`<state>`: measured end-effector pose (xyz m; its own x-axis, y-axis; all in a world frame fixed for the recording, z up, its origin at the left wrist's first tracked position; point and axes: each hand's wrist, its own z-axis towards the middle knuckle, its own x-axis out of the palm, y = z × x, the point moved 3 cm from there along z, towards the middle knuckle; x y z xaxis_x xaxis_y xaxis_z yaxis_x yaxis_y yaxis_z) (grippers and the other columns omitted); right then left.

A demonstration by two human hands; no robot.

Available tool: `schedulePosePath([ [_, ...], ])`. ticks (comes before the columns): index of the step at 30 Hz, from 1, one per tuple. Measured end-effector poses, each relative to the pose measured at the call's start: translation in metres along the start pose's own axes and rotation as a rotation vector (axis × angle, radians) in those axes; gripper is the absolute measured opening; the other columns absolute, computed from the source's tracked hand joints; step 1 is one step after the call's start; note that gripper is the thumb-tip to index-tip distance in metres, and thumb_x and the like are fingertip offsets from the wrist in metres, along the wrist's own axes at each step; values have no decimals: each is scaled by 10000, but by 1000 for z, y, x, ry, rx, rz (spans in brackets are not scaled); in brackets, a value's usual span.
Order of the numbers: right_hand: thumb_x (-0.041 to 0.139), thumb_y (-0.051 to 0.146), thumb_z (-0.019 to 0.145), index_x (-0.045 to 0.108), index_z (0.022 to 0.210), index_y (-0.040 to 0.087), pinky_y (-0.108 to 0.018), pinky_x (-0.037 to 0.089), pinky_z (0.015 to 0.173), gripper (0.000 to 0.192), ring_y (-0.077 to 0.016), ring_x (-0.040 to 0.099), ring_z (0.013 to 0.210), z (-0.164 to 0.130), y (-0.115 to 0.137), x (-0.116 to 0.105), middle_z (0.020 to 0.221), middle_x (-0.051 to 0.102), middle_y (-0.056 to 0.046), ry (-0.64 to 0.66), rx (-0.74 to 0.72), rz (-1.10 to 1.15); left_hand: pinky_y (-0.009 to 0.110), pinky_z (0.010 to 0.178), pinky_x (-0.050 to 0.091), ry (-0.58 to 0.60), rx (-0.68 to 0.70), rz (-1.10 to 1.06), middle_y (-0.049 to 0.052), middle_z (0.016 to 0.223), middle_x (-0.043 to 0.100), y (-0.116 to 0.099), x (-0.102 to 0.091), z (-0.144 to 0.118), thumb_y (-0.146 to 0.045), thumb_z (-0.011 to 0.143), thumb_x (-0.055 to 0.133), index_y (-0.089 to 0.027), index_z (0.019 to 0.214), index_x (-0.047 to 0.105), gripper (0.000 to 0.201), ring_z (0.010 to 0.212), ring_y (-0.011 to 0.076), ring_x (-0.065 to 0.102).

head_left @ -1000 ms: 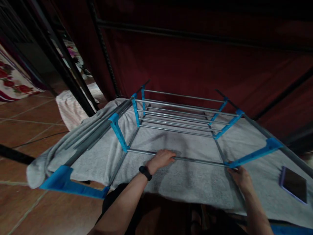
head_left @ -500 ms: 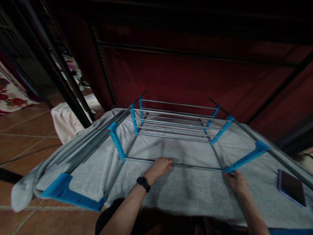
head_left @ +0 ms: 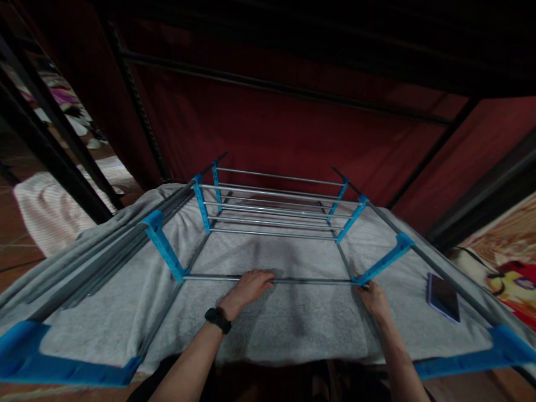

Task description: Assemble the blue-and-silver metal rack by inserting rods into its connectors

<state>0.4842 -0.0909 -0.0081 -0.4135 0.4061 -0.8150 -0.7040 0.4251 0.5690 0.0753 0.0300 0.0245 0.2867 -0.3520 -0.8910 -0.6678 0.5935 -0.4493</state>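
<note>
A rack of grey metal tubes with blue plastic side brackets lies on a grey blanket (head_left: 310,318). My left hand (head_left: 248,287), a dark band on its wrist, is closed over the near cross tube (head_left: 312,281), left of its middle. This tube runs between a left blue bracket (head_left: 166,248) and a right blue bracket (head_left: 383,265). My right hand (head_left: 372,298) is closed at the lower corner of the right bracket, where the tube ends; its fingertips are partly hidden. Farther off, several cross tubes (head_left: 276,210) join the other brackets.
A phone (head_left: 444,297) lies on the blanket at right. Loose grey tubes (head_left: 113,262) lie along the left side. Nearest me are two more blue brackets, left (head_left: 71,363) and right (head_left: 469,360). Behind the rack hangs a dark red cloth (head_left: 268,128) with dark metal bars.
The view has turned to the right, so the rack sits farther left in it and the near right bracket now shows. Both hands keep their places on the rack.
</note>
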Motion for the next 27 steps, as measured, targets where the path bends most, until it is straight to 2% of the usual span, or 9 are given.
schedulePosePath([
  [6,498,406,727,706,1012,174,-373,543,796,422,-314,723,938,-5,0,-3,927,769,-125,53,33,37,381,1048,479,-9,-32,-15,40,1289,708,0,-1,-5,-314,953,547,-278,1251,686,331,1198,250,643],
  [13,516,421,742,694,1055,168,-369,548,782,441,-335,726,979,-2,-3,-3,957,769,-144,88,43,42,337,992,482,-39,-39,-13,38,1158,741,-16,-9,-10,-279,954,546,-261,1170,708,271,1112,232,671],
  [20,495,427,784,659,1192,153,-365,539,805,518,-354,707,1080,-9,5,-3,1046,758,-180,79,91,-2,393,1040,430,-144,-31,39,82,1170,711,-19,-13,-22,-330,978,550,-215,1166,695,263,1087,239,653],
  [23,506,427,788,669,1162,172,-358,540,803,481,-354,709,1080,-15,11,-5,1033,759,-177,74,93,22,397,1025,436,-150,-59,61,92,1157,708,-19,-11,-25,-315,993,520,-202,1152,703,267,1074,243,655],
  [27,516,415,779,681,1117,194,-359,543,793,436,-355,720,1048,-14,12,-6,965,764,-165,69,91,37,373,1010,453,-133,-28,60,77,1164,713,-19,-9,-22,-293,1008,477,-222,1148,710,281,1073,228,658],
])
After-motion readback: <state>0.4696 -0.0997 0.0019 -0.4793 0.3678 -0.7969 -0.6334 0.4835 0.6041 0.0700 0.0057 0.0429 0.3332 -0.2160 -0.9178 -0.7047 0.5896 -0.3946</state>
